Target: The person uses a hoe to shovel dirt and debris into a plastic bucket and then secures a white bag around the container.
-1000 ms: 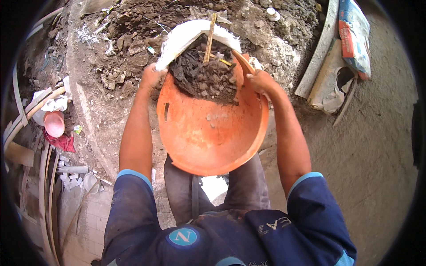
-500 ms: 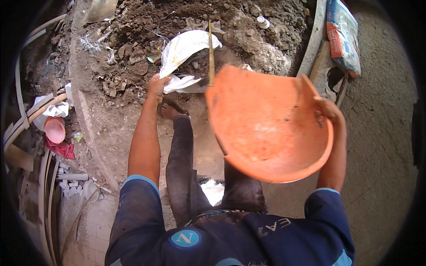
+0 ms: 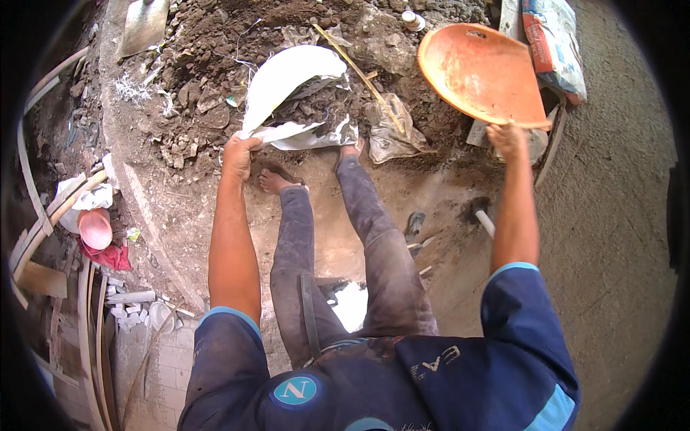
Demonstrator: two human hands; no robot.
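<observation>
My left hand (image 3: 239,153) is closed on the gathered rim of a white sack (image 3: 287,75). The sack's mouth gapes, and dark soil and rubble (image 3: 310,108) show inside it. Out to the right, my right hand (image 3: 509,141) grips the near edge of an orange plastic scoop-like basin (image 3: 483,75). The basin is tilted over the soil heap, and no load shows on its inner face. A thin wooden stick (image 3: 363,80) slants beside the sack, its lower end over a dirty crumpled bag (image 3: 394,133).
The soil heap (image 3: 205,43) spreads across the far side. A printed cement-type bag (image 3: 553,50) lies at far right by boards. To the left are a pink bowl (image 3: 95,228), a red cloth (image 3: 111,257) and bent wood strips (image 3: 85,337). A white pipe (image 3: 486,223) lies near my right forearm.
The orange basin has swung away from the sack, forward and to the right, in my right hand. The sack's filled mouth and the crumpled bag now show. My left hand keeps its hold.
</observation>
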